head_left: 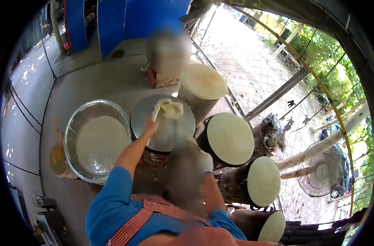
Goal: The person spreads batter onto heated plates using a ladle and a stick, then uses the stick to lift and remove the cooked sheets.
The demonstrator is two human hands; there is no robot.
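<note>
My left hand (150, 126) is closed around a pale, flat, stick-like scraper (156, 112) over a round griddle (184, 125). Beside the scraper's upper end, a crumpled lump of pale batter or dough (172, 109) sits toward the griddle's far side. My right hand (206, 161), in a whitish glove, is to the right of the griddle, close to a round plate covered with a pale sheet (230, 138). A blurred patch hides part of that hand, so its fingers do not show. To the left stands a wide metal basin of white batter (101, 141).
More drum-like stoves with pale round tops stand at the back (203, 81), right (263, 181) and lower right (272, 228). A gourd-shaped ladle (58, 158) is left of the basin. A fan (319, 173) stands by the wire mesh. Blue panels (133, 20) rise behind.
</note>
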